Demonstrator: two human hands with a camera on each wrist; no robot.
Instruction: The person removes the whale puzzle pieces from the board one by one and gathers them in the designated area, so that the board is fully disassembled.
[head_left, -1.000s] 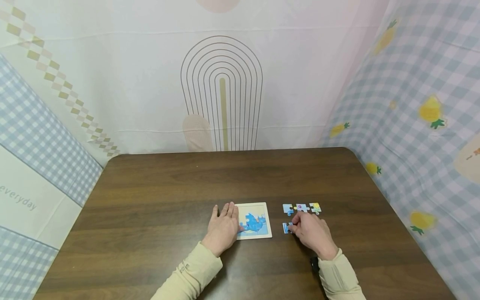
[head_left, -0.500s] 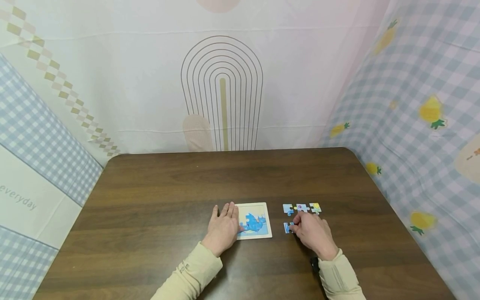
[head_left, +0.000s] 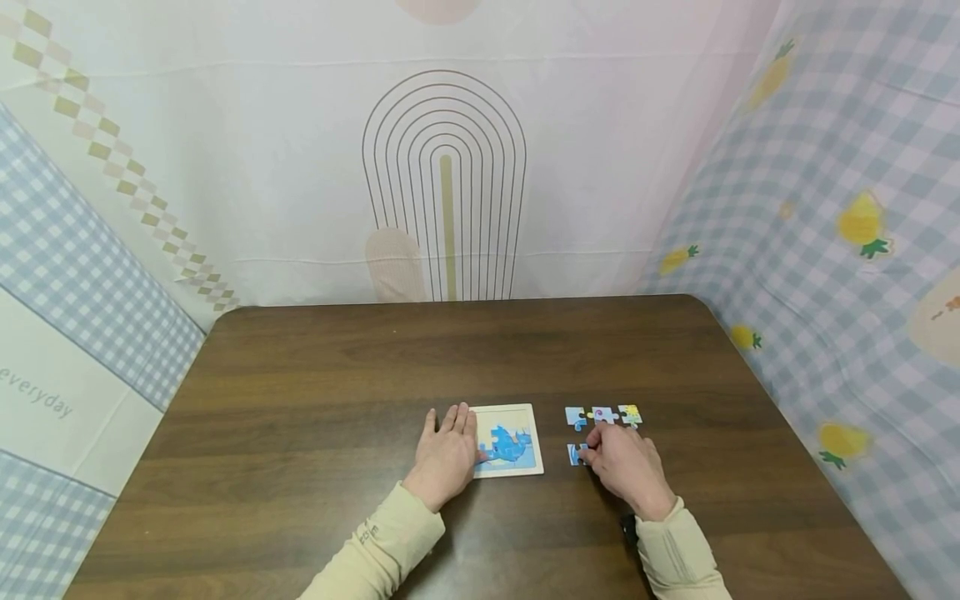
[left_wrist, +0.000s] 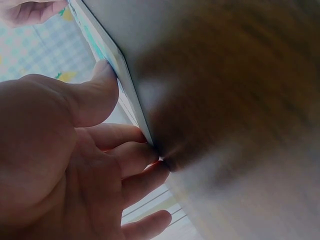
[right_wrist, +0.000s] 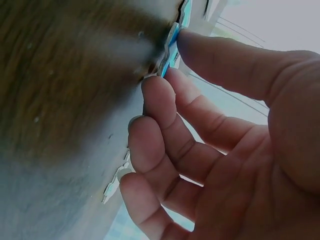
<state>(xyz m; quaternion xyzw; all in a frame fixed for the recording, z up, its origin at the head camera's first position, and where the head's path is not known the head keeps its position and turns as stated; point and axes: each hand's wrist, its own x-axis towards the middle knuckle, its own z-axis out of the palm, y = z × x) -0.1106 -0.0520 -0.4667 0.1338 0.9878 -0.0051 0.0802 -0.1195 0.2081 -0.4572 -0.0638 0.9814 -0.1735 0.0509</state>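
Observation:
My left hand (head_left: 445, 457) lies flat along the left side of a shallow puzzle tray (head_left: 537, 442), its thumb over the lower left of the tray. Part of a blue animal picture (head_left: 510, 446) fills the tray, and its upper area shows a bare pale base. On the table to the right, my right hand (head_left: 624, 467) pinches a blue puzzle piece (head_left: 573, 454) between thumb and fingers. The right wrist view shows that thumb (right_wrist: 220, 60) on the piece (right_wrist: 170, 50), partly hidden, low at the table surface. The other fingers are curled beside it.
Just beyond my right hand lie a blue loose piece (head_left: 574, 416), a pale piece with a purple swirl (head_left: 603, 414) and a piece with a yellow flower (head_left: 630, 413). The brown tabletop (head_left: 315, 375) ends at a hanging patterned cloth (head_left: 300, 167).
The blue piece at my right fingertips has shifted very slightly to the right. My left hand and the tray stay in place.

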